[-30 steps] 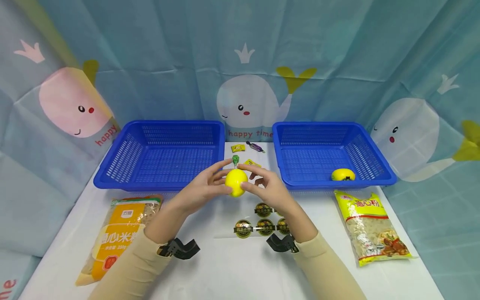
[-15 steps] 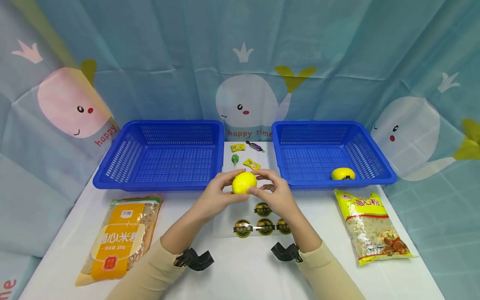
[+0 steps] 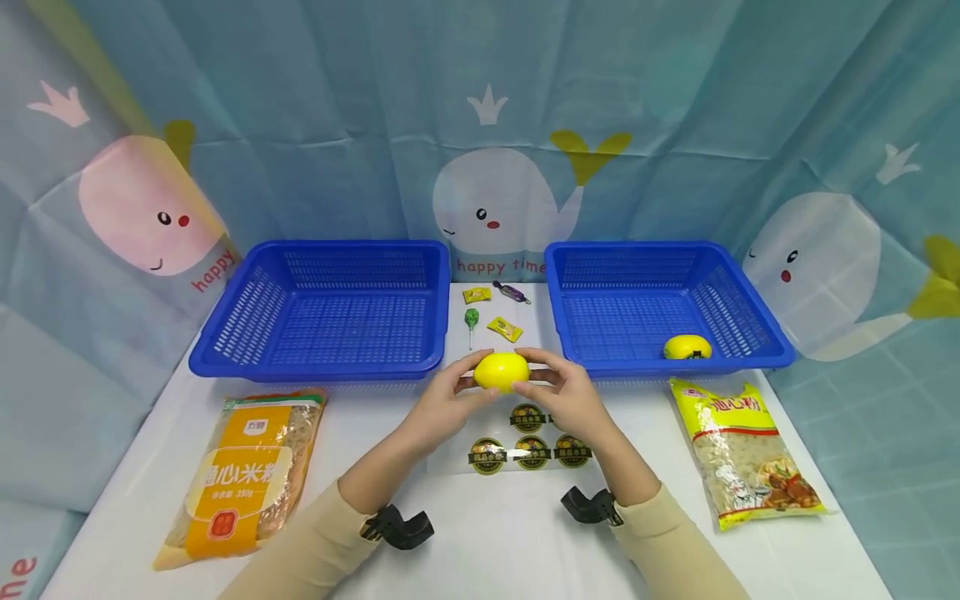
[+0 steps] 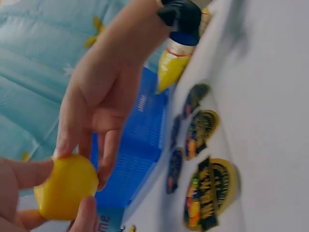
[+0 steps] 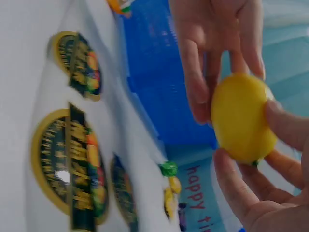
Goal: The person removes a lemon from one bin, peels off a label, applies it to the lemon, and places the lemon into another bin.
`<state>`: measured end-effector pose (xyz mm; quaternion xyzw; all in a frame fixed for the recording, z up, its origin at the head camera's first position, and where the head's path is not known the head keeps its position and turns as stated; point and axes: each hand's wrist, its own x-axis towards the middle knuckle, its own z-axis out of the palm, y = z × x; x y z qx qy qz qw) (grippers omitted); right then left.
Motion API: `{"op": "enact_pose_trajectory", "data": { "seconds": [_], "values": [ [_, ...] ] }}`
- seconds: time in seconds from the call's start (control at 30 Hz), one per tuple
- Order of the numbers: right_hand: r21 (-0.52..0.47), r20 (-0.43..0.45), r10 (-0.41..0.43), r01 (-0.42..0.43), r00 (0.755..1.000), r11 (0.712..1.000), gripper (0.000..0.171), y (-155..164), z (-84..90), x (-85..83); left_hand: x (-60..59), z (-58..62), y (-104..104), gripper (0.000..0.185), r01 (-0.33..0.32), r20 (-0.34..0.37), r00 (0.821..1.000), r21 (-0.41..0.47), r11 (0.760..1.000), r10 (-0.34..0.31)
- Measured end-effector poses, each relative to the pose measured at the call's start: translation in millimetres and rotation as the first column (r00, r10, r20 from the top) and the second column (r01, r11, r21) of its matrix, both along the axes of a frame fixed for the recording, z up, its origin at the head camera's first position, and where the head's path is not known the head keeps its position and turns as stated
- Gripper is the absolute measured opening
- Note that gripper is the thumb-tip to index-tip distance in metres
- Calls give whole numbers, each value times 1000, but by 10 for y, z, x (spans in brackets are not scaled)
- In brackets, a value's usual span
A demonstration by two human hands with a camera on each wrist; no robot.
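A yellow lemon (image 3: pixel 502 372) is held level between both hands in the middle of the head view, above the table. My left hand (image 3: pixel 444 406) grips its left end with thumb and fingers. On the other end, the right hand (image 3: pixel 570 403) pinches it the same way. The right wrist view shows the lemon (image 5: pixel 244 116) with a small dark tip at one end. Below the hands lies a clear sheet with round black-and-gold stickers (image 3: pixel 532 452). Another yellow fruit (image 3: pixel 686 347), bearing a dark label, sits in the right blue basket (image 3: pixel 600 364).
A second blue basket (image 3: pixel 315 369) stands at the back left. Between the baskets lie a green lollipop (image 3: pixel 471 317), yellow wrapped candies (image 3: pixel 505 328) and a purple candy (image 3: pixel 512 292). Noodle bags flank the table, an orange one (image 3: pixel 240 475) left and a yellow one (image 3: pixel 746 454) right.
Both hands have moved right and slightly nearer with the lemon, turning it from end-on to lying sideways. The lollipop, earlier partly behind the fingers, now shows fully.
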<state>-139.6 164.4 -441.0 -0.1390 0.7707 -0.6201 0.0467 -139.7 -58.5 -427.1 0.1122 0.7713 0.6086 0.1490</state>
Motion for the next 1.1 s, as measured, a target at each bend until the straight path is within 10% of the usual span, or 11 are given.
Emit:
{"op": "enact_pose_trajectory", "data": {
  "seconds": [0.3,0.57,1.1],
  "values": [
    [170,39,-90,82,995,982,54,-71,-220,-123,-128,-325,107,63,-133,-264,963,-310,941,49],
    [323,34,-163,143,986,935,54,-164,-321,-275,-307,-488,131,58,-170,-190,974,-269,948,121],
    [324,75,-150,119,986,939,58,-98,-408,-410,-515,-603,155,59,-163,-121,983,-207,965,140]
  ]
}}
